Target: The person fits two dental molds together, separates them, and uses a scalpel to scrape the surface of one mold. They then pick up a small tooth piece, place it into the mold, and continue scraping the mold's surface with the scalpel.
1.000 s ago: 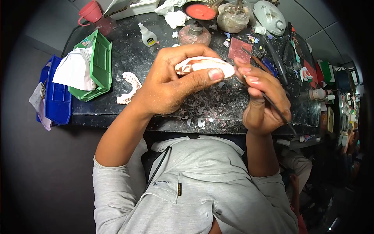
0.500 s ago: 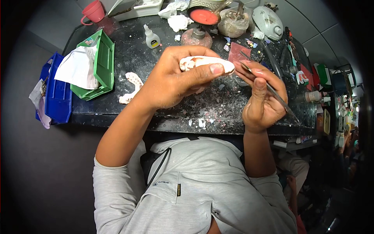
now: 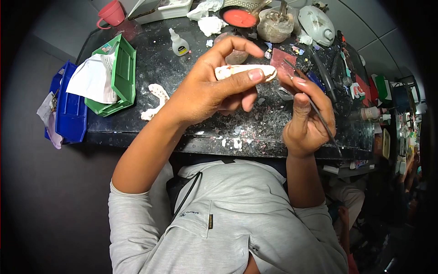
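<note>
My left hand (image 3: 212,86) grips a white plaster dental cast (image 3: 242,69) with reddish patches, its thumb along the near side and its index finger raised off it. To the right, my right hand (image 3: 310,112) holds a thin dark metal tool (image 3: 322,119) between thumb and fingers, the upper tip pointing up and left, apart from the cast. Another white cast piece (image 3: 157,101) with reddish marks lies on the dark table (image 3: 182,142), left of my left forearm. A pink wax sheet (image 3: 282,59) lies behind my right hand.
Green bin (image 3: 124,75) and blue bin (image 3: 71,116) at left; pink mug (image 3: 111,13), white dropper bottle (image 3: 178,43), red-filled bowl (image 3: 239,18) and plaster-crusted container (image 3: 275,27) behind. White debris (image 3: 237,142) litters the front. Part of another person (image 3: 349,201) shows at lower right.
My left index finger has lifted off the cast and the lower fingers have spread. The cast has turned slightly. My right hand still holds the tool, now tilted more steeply.
</note>
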